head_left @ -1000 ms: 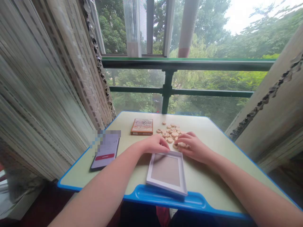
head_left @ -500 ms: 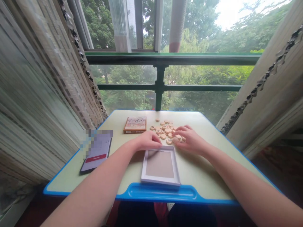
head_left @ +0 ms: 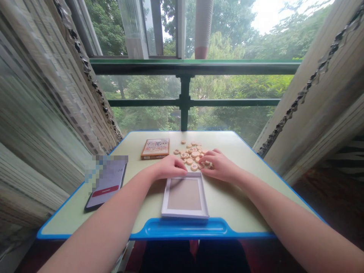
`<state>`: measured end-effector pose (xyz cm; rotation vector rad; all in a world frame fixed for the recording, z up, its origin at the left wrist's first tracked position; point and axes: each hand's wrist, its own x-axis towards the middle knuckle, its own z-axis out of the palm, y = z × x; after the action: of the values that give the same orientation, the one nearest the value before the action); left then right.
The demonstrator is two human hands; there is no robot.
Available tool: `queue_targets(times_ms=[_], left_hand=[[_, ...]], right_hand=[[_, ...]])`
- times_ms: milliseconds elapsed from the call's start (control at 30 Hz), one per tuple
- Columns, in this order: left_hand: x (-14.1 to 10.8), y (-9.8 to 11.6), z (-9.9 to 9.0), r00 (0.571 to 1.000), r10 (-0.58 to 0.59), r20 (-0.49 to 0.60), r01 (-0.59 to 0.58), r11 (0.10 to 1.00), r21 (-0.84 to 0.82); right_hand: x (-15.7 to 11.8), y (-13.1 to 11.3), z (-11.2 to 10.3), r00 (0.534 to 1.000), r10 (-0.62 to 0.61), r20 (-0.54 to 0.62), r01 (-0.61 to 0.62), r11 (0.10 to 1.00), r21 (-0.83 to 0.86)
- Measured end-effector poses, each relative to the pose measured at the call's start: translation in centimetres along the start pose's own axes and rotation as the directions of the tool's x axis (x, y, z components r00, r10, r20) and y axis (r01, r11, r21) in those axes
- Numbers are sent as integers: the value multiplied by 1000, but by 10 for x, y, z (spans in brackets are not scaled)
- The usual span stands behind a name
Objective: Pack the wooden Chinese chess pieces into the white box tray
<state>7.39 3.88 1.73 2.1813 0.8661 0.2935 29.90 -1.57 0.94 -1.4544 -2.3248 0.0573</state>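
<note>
Round wooden Chinese chess pieces [head_left: 195,154] lie in a loose cluster, some with dark characters facing up. My left hand [head_left: 170,167] is at the far rim of a shallow white box tray [head_left: 204,199], its fingers curled and their tips close to the thumb. Whatever it may hold is hidden. My right hand [head_left: 217,165] rests over the right side of the cluster, fingers spread, thumb and fingertips beside a chess piece [head_left: 200,165]. No piece is lifted in it. The tray's inside shows a bare brownish bottom.
A flat printed box [head_left: 155,148] lies left of the pieces. A phone [head_left: 109,187] with a lit screen lies at the table's left side, near my left forearm. The table [head_left: 239,212] has a blue edge with a moulded front groove. Railing and curtains stand beyond.
The whole view has shifted, so the table and its things appear further left. My hands keep nearly the same places by the tray and pieces. The number on the phone screen has changed.
</note>
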Motion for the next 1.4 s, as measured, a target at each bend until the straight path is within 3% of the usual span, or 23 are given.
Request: queue_targets(times_ms=[600,700,833,967,1400], left_hand=[[-3,3,-2,1000,-8,29,8,1000,21],[-3,3,-2,1000,-11,26,11,1000,18],[-3,4,-1,1000,-8,23,7,1000,22],[-3,5,0,1000,-17,16,16,999,39],[-2,3,-1,998,-7,62,5,1000,21]], right_hand=[[1,-2,2,999,-28,-19,27,996,-82],[0,0,-1,999,10,-39,-13,996,-85],[0,6,-7,979,175,-104,-185,977,-104],[1,9,-9,954,296,-58,-301,943,-140],[1,6,-5,962,271,-26,-272,962,-33]])
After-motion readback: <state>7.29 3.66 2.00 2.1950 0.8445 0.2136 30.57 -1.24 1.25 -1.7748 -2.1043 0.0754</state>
